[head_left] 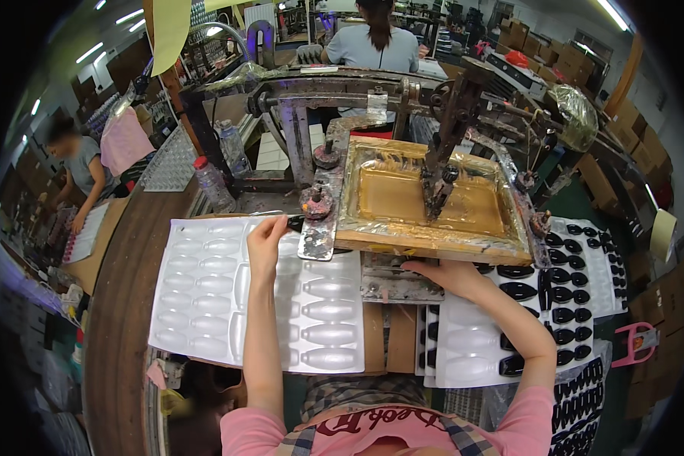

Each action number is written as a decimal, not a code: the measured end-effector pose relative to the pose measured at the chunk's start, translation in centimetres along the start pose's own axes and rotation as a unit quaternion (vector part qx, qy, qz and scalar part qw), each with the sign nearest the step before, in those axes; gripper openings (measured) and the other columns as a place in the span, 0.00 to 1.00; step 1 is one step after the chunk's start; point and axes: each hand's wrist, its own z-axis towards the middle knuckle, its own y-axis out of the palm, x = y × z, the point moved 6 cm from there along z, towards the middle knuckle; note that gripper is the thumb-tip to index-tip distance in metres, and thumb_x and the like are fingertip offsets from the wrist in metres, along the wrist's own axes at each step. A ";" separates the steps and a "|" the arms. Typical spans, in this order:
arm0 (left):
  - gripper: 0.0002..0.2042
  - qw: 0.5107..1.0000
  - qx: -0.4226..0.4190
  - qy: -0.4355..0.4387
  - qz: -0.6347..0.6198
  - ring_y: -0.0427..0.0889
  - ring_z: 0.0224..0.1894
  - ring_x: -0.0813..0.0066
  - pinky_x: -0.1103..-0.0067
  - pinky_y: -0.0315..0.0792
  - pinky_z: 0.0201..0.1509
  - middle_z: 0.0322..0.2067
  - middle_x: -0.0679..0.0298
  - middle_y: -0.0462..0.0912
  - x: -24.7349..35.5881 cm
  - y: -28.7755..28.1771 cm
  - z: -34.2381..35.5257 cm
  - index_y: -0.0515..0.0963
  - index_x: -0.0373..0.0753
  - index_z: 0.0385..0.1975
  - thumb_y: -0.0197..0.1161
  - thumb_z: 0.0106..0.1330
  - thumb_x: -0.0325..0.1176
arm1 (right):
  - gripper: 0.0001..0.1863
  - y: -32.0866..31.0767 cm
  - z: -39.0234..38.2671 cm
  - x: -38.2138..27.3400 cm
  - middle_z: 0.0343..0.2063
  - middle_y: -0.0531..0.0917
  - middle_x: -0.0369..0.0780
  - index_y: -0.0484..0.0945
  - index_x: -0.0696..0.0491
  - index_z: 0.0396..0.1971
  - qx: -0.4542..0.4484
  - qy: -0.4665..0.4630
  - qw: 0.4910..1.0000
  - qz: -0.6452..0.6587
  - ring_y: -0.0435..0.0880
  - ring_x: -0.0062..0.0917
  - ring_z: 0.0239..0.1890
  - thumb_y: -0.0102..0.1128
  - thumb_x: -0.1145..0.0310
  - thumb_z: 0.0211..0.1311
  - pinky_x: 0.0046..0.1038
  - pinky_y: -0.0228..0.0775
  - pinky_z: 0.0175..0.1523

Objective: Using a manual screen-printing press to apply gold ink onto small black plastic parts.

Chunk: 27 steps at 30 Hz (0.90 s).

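Note:
My left hand [266, 242] is closed in a pinch at the left side of the screen-printing press, above a white moulded tray [235, 323]. A small black piece [295, 222] shows at its fingertips, partly hidden, its kind unclear. My right hand [454, 277] reaches under the front edge of the wooden screen frame [433, 247], over the press's metal base [394, 285]. One digit points left; the other fingers are hidden, as is anything in them. Golden-brown ink [380, 194] coats the screen. A second white tray [463, 342] on the right holds black bottle-shaped pieces [518, 291].
Round clamp knobs [315, 204] stick up beside the frame. A dark press arm [448, 144] stands over the screen. At the left are a red-capped bottle [213, 185] and a curved brown table edge [121, 304]. People work at the left and ahead; a pink stool [634, 343] stands right.

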 end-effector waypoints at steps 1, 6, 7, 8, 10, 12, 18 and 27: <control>0.10 0.999 0.040 -0.005 0.030 0.74 0.27 0.82 0.86 0.67 0.34 0.24 0.66 0.77 -0.8 -1.5 -0.8 0.77 0.29 0.30 0.59 0.57 0.32 | 0.27 0.7 -0.2 0.4 0.43 0.73 0.46 0.69 0.58 0.45 0.013 -0.003 1.000 -0.008 0.71 0.38 0.46 0.59 0.53 0.51 0.31 0.61 0.50; 0.14 0.989 0.072 -0.016 0.131 0.73 0.21 0.83 0.86 0.66 0.27 0.17 0.66 0.76 -5.5 -3.9 -2.8 0.77 0.29 0.24 0.60 0.57 0.38 | 0.27 1.3 -0.2 -0.2 0.43 0.72 0.49 0.67 0.60 0.46 0.000 -0.025 1.000 0.000 0.70 0.43 0.45 0.55 0.54 0.54 0.35 0.60 0.50; 0.15 0.984 0.080 -0.026 0.156 0.72 0.20 0.83 0.86 0.66 0.27 0.16 0.66 0.75 -6.2 -3.9 -3.0 0.77 0.29 0.23 0.60 0.57 0.38 | 0.27 1.2 -0.4 -0.2 0.42 0.72 0.50 0.66 0.61 0.46 -0.002 -0.026 1.000 -0.010 0.69 0.45 0.45 0.55 0.55 0.54 0.36 0.60 0.49; 0.15 0.979 0.087 -0.035 0.181 0.72 0.19 0.83 0.86 0.66 0.26 0.15 0.66 0.75 -6.9 -3.8 -3.2 0.77 0.29 0.22 0.60 0.56 0.39 | 0.26 0.7 -0.8 -0.2 0.41 0.72 0.51 0.66 0.61 0.46 0.010 -0.025 0.999 -0.028 0.69 0.45 0.45 0.55 0.56 0.54 0.36 0.60 0.49; 0.17 0.969 0.092 -0.036 0.225 0.70 0.17 0.82 0.84 0.64 0.23 0.12 0.65 0.74 -7.3 -3.1 -3.5 0.77 0.29 0.20 0.60 0.56 0.42 | 0.26 -0.6 -1.9 -0.3 0.40 0.72 0.51 0.66 0.61 0.46 0.028 -0.029 0.997 -0.066 0.69 0.47 0.44 0.55 0.57 0.54 0.37 0.60 0.49; 0.18 0.958 0.093 -0.056 0.267 0.69 0.16 0.82 0.83 0.63 0.22 0.12 0.65 0.74 -7.0 -2.2 -3.9 0.77 0.29 0.19 0.59 0.56 0.43 | 0.26 -2.6 -3.1 -0.4 0.40 0.72 0.52 0.65 0.61 0.46 0.043 -0.013 0.996 -0.082 0.69 0.48 0.43 0.55 0.58 0.54 0.38 0.61 0.48; 0.22 0.929 0.118 -0.020 0.350 0.67 0.12 0.67 0.74 0.62 0.21 0.09 0.56 0.71 -6.5 -1.1 -3.6 0.74 0.30 0.13 0.55 0.57 0.46 | 0.24 -6.0 -7.9 1.0 0.43 0.71 0.51 0.64 0.62 0.47 0.104 0.082 0.991 -0.038 0.72 0.43 0.43 0.57 0.68 0.52 0.34 0.63 0.47; 0.22 0.906 0.102 -0.036 0.408 0.69 0.12 0.61 0.71 0.62 0.21 0.08 0.54 0.70 -6.5 -0.7 -3.8 0.73 0.32 0.10 0.55 0.57 0.45 | 0.19 -7.0 -11.3 -0.3 0.48 0.70 0.49 0.67 0.61 0.45 0.126 0.123 0.983 0.043 0.74 0.35 0.46 0.53 0.77 0.52 0.29 0.66 0.47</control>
